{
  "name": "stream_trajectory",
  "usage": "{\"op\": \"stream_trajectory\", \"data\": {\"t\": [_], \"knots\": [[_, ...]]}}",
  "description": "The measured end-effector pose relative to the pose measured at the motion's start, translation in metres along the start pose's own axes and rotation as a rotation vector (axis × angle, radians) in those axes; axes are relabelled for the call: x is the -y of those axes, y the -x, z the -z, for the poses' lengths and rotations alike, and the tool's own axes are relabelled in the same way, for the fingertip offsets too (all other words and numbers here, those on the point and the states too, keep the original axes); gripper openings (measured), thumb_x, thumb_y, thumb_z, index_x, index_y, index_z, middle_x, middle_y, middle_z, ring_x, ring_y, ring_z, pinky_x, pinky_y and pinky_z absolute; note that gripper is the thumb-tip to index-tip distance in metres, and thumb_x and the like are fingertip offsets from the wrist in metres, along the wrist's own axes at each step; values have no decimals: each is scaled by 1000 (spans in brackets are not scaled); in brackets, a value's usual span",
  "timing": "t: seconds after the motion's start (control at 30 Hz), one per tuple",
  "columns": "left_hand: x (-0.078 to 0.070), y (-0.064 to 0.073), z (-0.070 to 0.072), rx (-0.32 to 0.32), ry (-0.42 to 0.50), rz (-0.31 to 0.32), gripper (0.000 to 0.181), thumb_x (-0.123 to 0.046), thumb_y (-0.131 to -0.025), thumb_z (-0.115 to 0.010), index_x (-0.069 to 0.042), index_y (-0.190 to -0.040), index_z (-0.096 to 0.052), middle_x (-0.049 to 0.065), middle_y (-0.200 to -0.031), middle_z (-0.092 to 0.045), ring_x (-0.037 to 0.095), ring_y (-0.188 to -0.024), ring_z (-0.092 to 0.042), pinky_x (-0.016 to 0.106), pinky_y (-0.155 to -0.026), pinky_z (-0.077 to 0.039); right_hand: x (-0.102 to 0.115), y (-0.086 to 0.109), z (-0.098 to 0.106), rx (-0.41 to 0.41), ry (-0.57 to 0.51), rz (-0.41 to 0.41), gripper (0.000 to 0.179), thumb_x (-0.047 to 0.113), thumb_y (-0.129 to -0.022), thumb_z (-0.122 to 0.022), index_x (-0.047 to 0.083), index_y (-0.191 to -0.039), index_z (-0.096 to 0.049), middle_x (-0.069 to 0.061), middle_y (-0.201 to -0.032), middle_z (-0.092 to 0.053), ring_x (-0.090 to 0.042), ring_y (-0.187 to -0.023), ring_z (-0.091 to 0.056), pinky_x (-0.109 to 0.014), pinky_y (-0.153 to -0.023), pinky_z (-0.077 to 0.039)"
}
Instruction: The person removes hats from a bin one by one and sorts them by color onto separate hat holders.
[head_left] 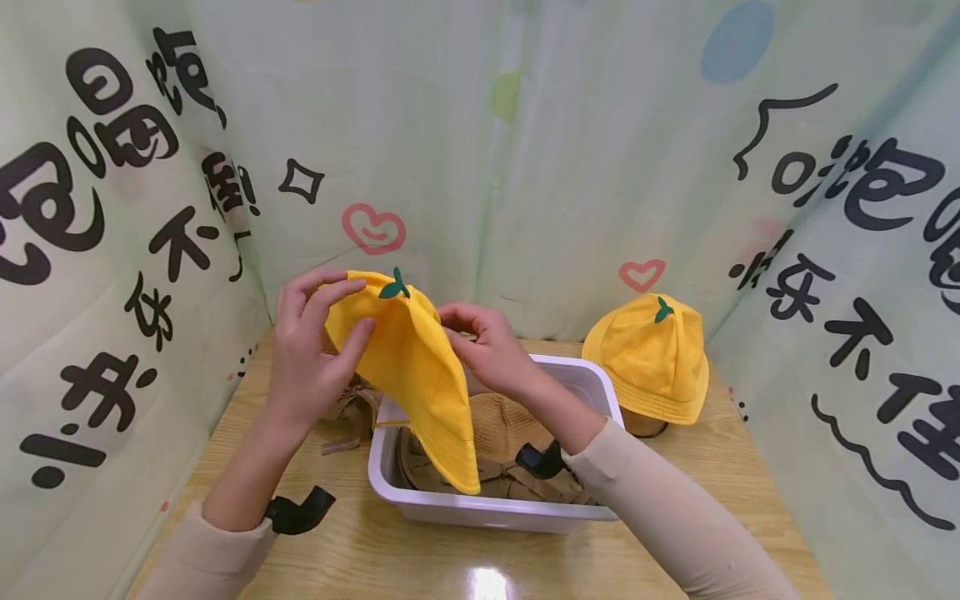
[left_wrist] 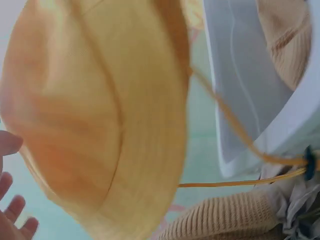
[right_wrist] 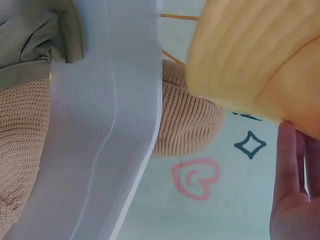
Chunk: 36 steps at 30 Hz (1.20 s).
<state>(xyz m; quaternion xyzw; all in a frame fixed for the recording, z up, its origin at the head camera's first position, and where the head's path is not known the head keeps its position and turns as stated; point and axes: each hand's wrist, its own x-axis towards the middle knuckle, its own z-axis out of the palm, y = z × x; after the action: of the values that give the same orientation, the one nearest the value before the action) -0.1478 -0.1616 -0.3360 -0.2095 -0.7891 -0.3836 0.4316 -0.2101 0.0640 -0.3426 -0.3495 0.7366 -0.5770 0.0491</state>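
A yellow bucket hat with a green sprout on its crown is held up, tilted, its brim hanging over the bin. My left hand touches the crown from the left with loosely spread fingers; in the left wrist view the fingertips lie at the crown's edge. On the far right side my right hand pinches the hat, partly hidden behind it. In the right wrist view its fingers meet the cloth. An orange cord with a dark toggle hangs from the hat.
A white plastic bin with brown knitted and cloth hats stands on the wooden table. Another yellow sprout hat sits right of it. More brown knitted hats lie left of the bin. Printed curtains enclose the table.
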Motion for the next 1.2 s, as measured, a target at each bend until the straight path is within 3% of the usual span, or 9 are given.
{"op": "stream_trajectory", "data": {"t": [0.1,0.2,0.33,0.43,0.57,0.73,1.03,1.2], "knots": [[-6,7,-3,20,-1,-6,31,-5,-83,-76,-6,-113,-68,16,-114,-61,32,-108,-55,34,-94,-43,1,1,2,-30,-43,-14,21,8,-101,-56,-3,-115,-67,-17,-105,-70,-18,-90,-67,-33,-78,-59],[-13,11,-8,98,-7,26,28,-8,-84,-78,-5,-111,-69,10,-106,-66,25,-98,-61,31,-85,-51,1,2,2,-33,-106,-14,22,7,-101,-56,-5,-118,-66,-19,-108,-69,-19,-89,-68,-36,-78,-60],[-20,15,-16,203,13,121,36,-16,-87,-78,-4,-119,-68,7,-113,-65,20,-101,-63,36,-82,-57,2,4,-1,-9,-150,10,24,5,-101,-55,-7,-120,-65,-22,-110,-69,-19,-90,-70,-38,-80,-60],[-22,15,-22,230,43,155,40,-16,-87,-78,-2,-123,-65,9,-118,-62,22,-105,-62,40,-87,-56,3,5,-4,13,-187,24,26,3,-101,-54,-10,-121,-63,-25,-112,-68,-17,-90,-70,-40,-82,-60],[-23,16,-27,213,75,141,33,-9,-86,-77,-1,-117,-66,9,-110,-62,23,-99,-63,39,-86,-56,2,6,-6,31,-221,27,27,1,-100,-55,-12,-122,-63,-27,-114,-68,-16,-91,-71,-41,-82,-60],[-22,17,-29,176,108,137,23,-6,-85,-79,-2,-105,-68,9,-99,-63,20,-91,-67,35,-77,-60,2,6,-8,17,-173,26,25,3,-98,-59,-10,-119,-66,-23,-110,-71,-17,-90,-71,-38,-81,-60],[-19,18,-29,175,76,129,7,-4,-89,-74,-5,-92,-68,6,-90,-66,15,-82,-65,24,-63,-57,-2,7,-8,-21,-105,16,20,2,-98,-60,-8,-113,-67,-22,-103,-71,-19,-90,-69,-37,-80,-60],[-17,18,-27,181,78,140,8,-5,-90,-73,-4,-90,-64,5,-87,-62,14,-79,-64,25,-66,-58,-4,8,-6,-70,-68,19,19,3,-98,-60,-7,-113,-67,-21,-103,-70,-21,-93,-68,-35,-82,-59]]}}
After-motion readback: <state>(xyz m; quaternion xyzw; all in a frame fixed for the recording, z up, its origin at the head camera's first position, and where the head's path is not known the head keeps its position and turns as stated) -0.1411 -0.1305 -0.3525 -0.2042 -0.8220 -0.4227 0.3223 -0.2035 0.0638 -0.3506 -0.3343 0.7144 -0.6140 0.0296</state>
